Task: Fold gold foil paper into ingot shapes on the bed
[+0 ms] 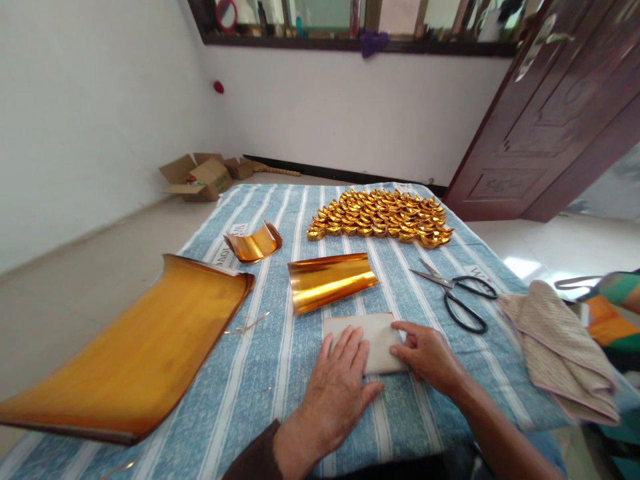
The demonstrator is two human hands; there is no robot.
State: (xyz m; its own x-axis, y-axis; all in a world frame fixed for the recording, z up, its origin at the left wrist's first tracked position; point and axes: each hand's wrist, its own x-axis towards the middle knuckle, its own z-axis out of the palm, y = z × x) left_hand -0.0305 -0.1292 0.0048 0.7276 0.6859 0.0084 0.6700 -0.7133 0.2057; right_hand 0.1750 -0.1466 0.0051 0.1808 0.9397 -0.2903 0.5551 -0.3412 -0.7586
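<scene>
dozens of folded gold foil ingots (381, 217) already heaped at the far side of the blue striped cloth-covered table (260, 373). left hand (336, 390) flat, right hand (425, 353) fingertips pressing a pale rectangular paper sheet (377, 337) near the front edge, fold barely begun. curled gold foil sheet (330, 280) and large gold foil stack (145, 347) unused.

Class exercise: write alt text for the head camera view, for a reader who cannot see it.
Two bare hands, left hand and right hand, press flat on a pale folded sheet on a blue striped cloth. Beyond lie a curled gold foil sheet, black scissors and a pile of folded gold ingots.
</scene>
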